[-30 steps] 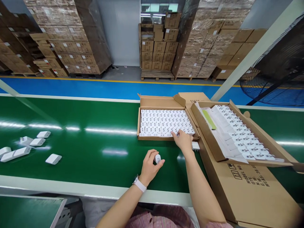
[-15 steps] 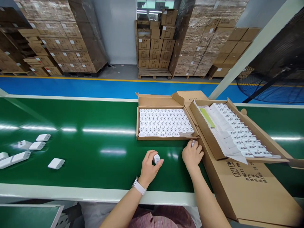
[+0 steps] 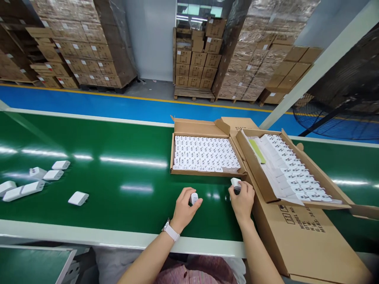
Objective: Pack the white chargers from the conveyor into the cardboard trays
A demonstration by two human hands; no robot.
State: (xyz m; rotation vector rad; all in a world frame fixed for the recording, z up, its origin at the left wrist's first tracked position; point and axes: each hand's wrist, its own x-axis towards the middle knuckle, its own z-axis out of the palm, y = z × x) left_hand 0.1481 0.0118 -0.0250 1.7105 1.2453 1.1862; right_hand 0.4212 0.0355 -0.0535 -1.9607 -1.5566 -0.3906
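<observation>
My left hand (image 3: 186, 207) holds a white charger plug (image 3: 194, 198) between thumb and fingers, just above the green belt. In my right hand (image 3: 242, 199) is another white charger plug (image 3: 235, 182), gripped by the fingertips near the front right corner of an open cardboard box (image 3: 207, 172). Rows of white charger plugs (image 3: 204, 152) fill most of that box, with a gap at the right of its front row. Farther right, a tilted cardboard tray (image 3: 260, 179) holds more plugs (image 3: 296, 169) along its right side, white paper (image 3: 271, 171) and a yellow-green strip (image 3: 257, 151).
Several loose charger plugs (image 3: 53, 175) lie on the green belt (image 3: 118, 138) at the left. A large printed carton (image 3: 308, 244) supports the tray on the right. A white post (image 3: 314, 65) and a fan (image 3: 331, 114) stand behind it. Stacked boxes (image 3: 195, 59) line the far wall.
The plug in my right hand now shows more clearly above the fingertips, and that hand has shifted slightly. My left hand keeps its plug almost in place. The view has turned a little.
</observation>
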